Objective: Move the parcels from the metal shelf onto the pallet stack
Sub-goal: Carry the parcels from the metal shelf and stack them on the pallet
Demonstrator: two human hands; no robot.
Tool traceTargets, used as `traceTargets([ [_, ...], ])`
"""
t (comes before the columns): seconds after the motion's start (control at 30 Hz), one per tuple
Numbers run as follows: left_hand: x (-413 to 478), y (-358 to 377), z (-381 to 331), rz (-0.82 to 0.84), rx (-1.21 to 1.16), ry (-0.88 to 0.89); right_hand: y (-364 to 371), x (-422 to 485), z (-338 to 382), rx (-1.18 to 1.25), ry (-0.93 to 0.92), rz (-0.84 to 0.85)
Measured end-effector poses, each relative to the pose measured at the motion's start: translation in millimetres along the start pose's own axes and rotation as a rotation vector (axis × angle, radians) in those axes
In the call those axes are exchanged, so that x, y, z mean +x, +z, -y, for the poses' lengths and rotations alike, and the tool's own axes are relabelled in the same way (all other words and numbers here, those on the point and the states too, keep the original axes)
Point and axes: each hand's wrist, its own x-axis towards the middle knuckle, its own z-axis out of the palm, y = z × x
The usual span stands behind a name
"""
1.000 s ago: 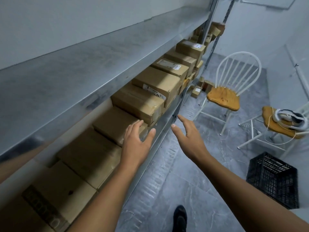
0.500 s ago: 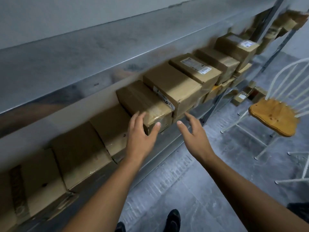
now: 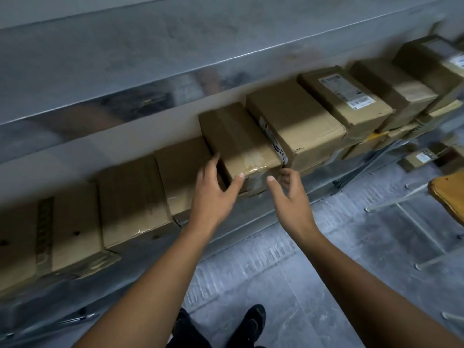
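Note:
A row of brown cardboard parcels fills the metal shelf (image 3: 233,233). In the middle of the row lies a taped parcel (image 3: 238,136), end toward me. My left hand (image 3: 213,194) holds its front left corner, with the fingers in the gap along its left side and the thumb on its front face. My right hand (image 3: 288,194) is at its front right corner, fingers loosely bent, fingertips at the cardboard. A larger labelled parcel (image 3: 296,116) presses against its right side and a lower parcel (image 3: 183,172) sits at its left. No pallet stack is in view.
An upper metal shelf (image 3: 150,59) overhangs the parcels. A wooden chair seat (image 3: 449,194) on white legs stands at the right. Small boxes (image 3: 421,156) lie on the grey floor beyond it. My black shoes (image 3: 253,322) stand close to the shelf.
My view turned left toward the shelf and drew nearer. Both hands reached forward from open air; the left now holds the taped parcel's corner and the right has come to its other corner.

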Motion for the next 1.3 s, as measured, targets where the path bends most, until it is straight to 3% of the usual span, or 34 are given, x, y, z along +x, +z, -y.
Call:
traceTargets([
  [0.2,19.1,4.3,-3.9,-0.003,-0.039,-0.070,10.2,9.2,6.1,0.107,0.031,-0.039],
  [0.6,4.5,14.5,-26.4,-0.124,-0.200,-0.109,3.3,4.6,18.5,0.065,-0.036,-0.023],
  [0.8,-15.1,8.6,-34.6,-0.206,-0.356,-0.023,7.7,-13.3,27.8,0.146,-0.111,-0.027],
  [1.13,-75.5,-34.0,-16.3,-0.210,-0.533,0.040,26.1,-55.1,51.2,0.203,-0.134,-0.019],
  [1.3,-99.9,-84.4,16.7,-0.312,-0.504,0.044,72.1,-92.8,62.0,0.106,-0.217,0.041],
])
